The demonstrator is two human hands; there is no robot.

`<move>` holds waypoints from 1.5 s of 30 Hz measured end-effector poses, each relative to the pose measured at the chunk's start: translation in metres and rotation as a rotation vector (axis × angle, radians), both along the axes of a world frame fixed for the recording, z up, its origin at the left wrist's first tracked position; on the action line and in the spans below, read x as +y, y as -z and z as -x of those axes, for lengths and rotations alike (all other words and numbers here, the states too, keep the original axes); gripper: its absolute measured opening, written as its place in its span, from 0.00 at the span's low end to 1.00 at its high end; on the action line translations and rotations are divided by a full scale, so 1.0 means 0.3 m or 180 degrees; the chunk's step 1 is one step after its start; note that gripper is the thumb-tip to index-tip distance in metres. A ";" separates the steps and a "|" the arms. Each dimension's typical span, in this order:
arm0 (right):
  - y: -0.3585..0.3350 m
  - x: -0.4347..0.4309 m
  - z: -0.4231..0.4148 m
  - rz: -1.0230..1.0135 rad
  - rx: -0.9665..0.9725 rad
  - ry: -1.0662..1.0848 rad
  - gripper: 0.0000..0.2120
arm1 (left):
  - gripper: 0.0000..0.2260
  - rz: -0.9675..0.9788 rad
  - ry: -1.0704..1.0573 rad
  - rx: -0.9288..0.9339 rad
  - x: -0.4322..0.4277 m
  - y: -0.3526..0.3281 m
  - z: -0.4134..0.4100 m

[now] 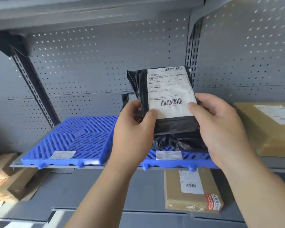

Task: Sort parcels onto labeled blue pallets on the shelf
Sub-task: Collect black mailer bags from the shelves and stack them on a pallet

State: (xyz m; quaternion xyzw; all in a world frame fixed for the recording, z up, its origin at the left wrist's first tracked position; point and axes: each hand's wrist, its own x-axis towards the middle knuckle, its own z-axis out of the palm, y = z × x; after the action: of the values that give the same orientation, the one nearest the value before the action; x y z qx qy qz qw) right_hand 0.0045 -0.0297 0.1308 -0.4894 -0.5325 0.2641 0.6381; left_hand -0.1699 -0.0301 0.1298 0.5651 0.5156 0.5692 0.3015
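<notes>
One black parcel [169, 96] is held upright at centre, above the shelf [122, 167]. The left hand [132, 130] and right hand [224, 129] both grip it, fingers [204, 98] curled round its lower sides. Two blue pallets lie below, at 8 o'clock [76, 139] and 5 o'clock [197, 159], with one label each. Two brown parcels sit at 3 o'clock [270, 134] and 5 o'clock [187, 195].

left blue pallet [76, 137] bare, right pallet [179, 159] blocked by black bags [176, 143]

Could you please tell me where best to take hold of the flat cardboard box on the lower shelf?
Take the cardboard box by its two long sides near the front end, reaching in from the front: it lies flat, label up, and its far end runs under the upper shelf.
</notes>
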 end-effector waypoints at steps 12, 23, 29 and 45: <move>-0.030 0.155 -0.159 0.0090 -0.0097 0.0364 0.12 | 0.08 -0.0183 0.0087 0.1367 0.219 -0.065 -0.144; 0.020 0.336 -0.312 0.0452 -0.0069 0.0297 0.11 | 0.28 0.0057 -0.0218 0.2494 0.324 -0.072 -0.287; 0.073 0.363 -0.352 0.0755 -0.0269 0.0140 0.08 | 0.22 0.0188 -0.0428 0.3226 0.345 -0.039 -0.339; 0.079 0.293 -0.403 0.0722 -0.1240 0.0122 0.20 | 0.22 0.0123 -0.0778 0.3291 0.279 -0.020 -0.400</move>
State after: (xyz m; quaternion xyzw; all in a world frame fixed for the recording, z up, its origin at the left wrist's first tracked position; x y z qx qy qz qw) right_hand 0.1253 0.0581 0.1071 -0.6098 -0.6032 0.2107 0.4689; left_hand -0.0500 0.0537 0.1358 0.7021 0.6694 0.2377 -0.0502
